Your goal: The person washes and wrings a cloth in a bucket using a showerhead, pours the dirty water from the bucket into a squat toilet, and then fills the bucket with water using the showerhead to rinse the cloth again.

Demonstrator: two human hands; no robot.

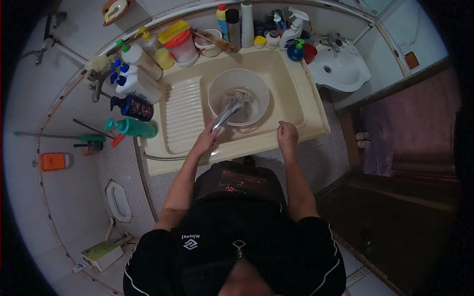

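Observation:
My left hand [206, 140] is wrapped round the handle of a silver shower head [227, 113]. The shower head points into a white bucket [213, 101] that stands in the cream laundry sink [281, 69]. A light-coloured cloth [242, 94] lies inside the bucket, partly hidden by the shower head. My right hand [287, 134] is at the sink's front edge, right of the bucket, with its fingers curled in. Whether anything small is between those fingers cannot be made out. A grey hose [168, 159] runs along the sink's front left edge.
Left of the bucket is a ribbed washboard [184, 111]. Pump bottles, including a teal one [136, 128], line the left rim. A red tub [179, 44], a spray bottle [293, 30] and other containers stand along the back. A white washbasin [340, 66] is at the right.

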